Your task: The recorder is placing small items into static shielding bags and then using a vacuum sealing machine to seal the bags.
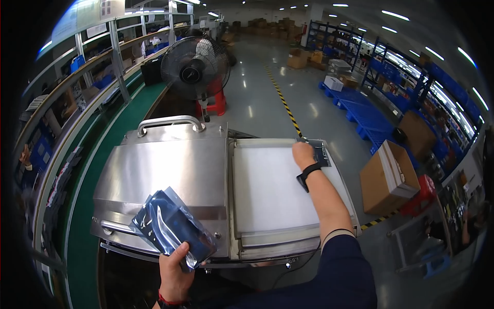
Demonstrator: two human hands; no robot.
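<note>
My left hand (176, 270) grips a stack of shiny blue-grey antistatic bags (172, 224), its thumb lying on top. The stack is over the front of a steel machine lid (164, 165) with bar handles. At the far right corner of the machine's white bed (272, 190), my right hand (303, 154) is closed at the edge of a dark antistatic bag (322, 153). That bag lies against the bed's rim, and the fingertips are partly hidden. A black band (307, 175) circles my right wrist.
Beyond the lid stands a black fan (193, 72) near a red stool (218, 100). A green-topped workbench (85, 206) runs along the left. To the right are an open cardboard box (388, 177), blue pallets (360, 116) and blue shelving (411, 82).
</note>
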